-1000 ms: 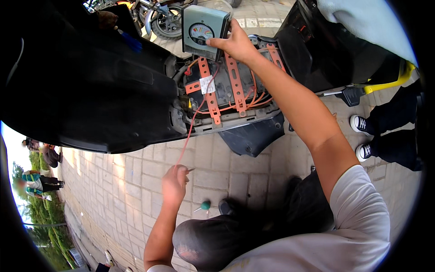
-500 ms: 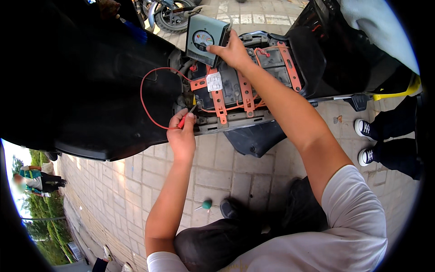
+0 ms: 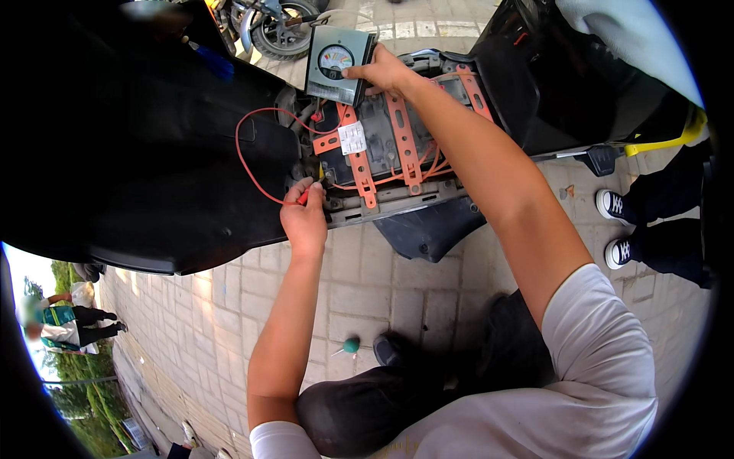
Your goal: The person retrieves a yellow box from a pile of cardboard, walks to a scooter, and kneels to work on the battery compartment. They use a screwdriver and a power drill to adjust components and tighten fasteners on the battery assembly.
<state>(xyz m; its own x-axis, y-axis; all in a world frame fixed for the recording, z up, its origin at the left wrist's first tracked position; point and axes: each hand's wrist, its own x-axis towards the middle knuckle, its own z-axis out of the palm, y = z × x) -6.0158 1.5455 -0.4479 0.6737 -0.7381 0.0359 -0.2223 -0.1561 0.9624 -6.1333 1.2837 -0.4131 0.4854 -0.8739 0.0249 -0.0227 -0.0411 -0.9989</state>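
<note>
My left hand [image 3: 306, 219] pinches a red test probe [image 3: 303, 196] at the near left corner of the battery compartment. A thin red lead [image 3: 238, 145] loops from the probe over the black scooter body and back toward the batteries. My right hand [image 3: 382, 73] grips a grey box-shaped battery tester [image 3: 330, 86] by its right side, thumb on its face beside the round dial [image 3: 335, 59]. The tester is held over the far edge of the compartment. Below it lie dark batteries [image 3: 375, 118] strapped by orange perforated bars [image 3: 401, 141]. The probe's tip is hard to make out.
A green-handled screwdriver [image 3: 351, 346] lies on the paving by my shoe [image 3: 388, 352]. Another person's dark sneakers [image 3: 610, 204] stand at the right. A parked two-wheeler [image 3: 279, 30] is at the back, and a person in a green vest [image 3: 65, 317] is at far left.
My left hand and the red probe have shifted slightly up in the picture. The tester has moved a little left along with the whole scooter in view. Both grips stay the same.
</note>
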